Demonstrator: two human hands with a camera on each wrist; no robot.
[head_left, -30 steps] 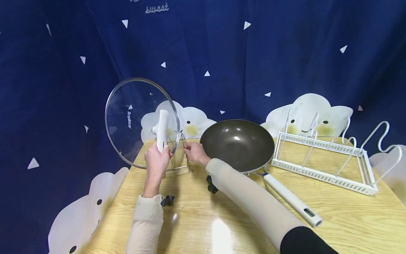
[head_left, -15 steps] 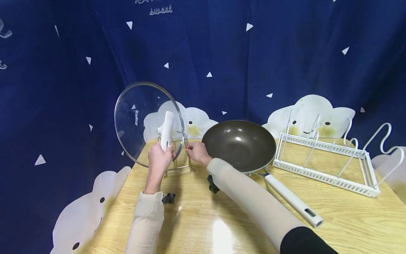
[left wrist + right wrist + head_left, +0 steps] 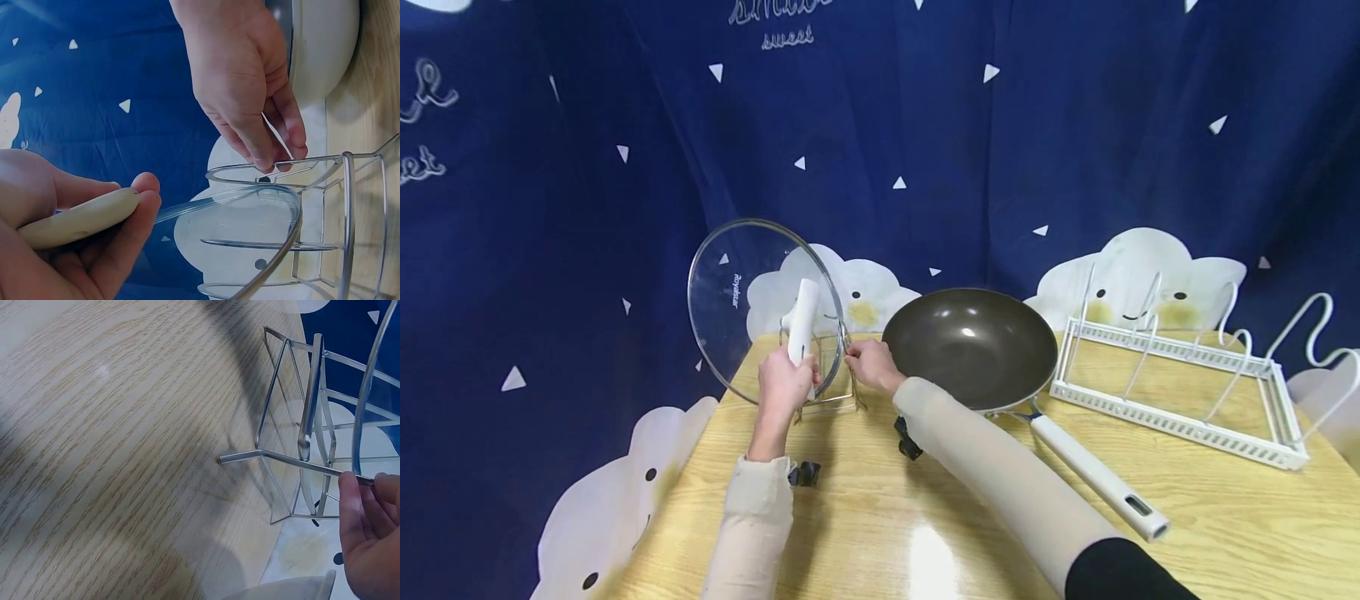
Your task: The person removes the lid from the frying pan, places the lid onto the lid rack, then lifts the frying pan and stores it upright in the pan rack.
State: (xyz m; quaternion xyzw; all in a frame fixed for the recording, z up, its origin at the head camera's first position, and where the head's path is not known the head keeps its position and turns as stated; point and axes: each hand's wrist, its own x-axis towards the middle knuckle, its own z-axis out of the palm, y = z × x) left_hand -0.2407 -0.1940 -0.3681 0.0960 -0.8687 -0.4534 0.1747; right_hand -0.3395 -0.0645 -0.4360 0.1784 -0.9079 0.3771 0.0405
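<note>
My left hand grips the white handle of a round glass lid with a metal rim, marked "Royalstar". The lid stands on edge, its lower rim among the uprights of a small metal wire rack. Whether that rim rests on the rack's base, I cannot tell. On the rack's right side, my right hand pinches a wire between thumb and fingers. The right wrist view has the rack's near wires and the pinching fingertips.
Right of the small rack sits a dark wok, its white handle pointing toward the front right. A white rack with wavy wire dividers stands farther right. Behind the wooden table hangs a blue curtain.
The lid has come down and slightly right toward the wire rack with my left hand. My right hand stays on the rack. The head view has shifted slightly.
</note>
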